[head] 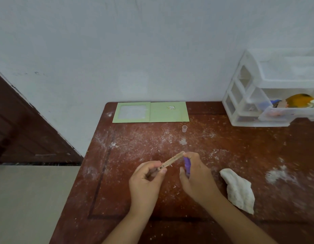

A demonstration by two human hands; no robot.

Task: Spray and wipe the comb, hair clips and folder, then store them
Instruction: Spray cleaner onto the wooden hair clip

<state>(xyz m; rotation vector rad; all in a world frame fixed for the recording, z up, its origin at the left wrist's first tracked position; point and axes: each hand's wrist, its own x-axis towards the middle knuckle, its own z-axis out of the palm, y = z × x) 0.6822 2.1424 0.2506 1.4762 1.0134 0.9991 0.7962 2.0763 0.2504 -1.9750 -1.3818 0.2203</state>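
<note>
My left hand pinches the near end of a slim beige hair clip, which slants up to the right above the table. My right hand grips a small purple spray bottle upright, its top close beside the clip's far tip. A light green folder lies open and flat at the table's back edge against the wall. A crumpled white cloth lies on the table to the right of my right hand. No comb is clearly visible.
A small clear cap stands just in front of the folder. A white plastic drawer unit sits at the back right, its lower drawer pulled out with several items inside. The brown table is dusty; its left edge drops off.
</note>
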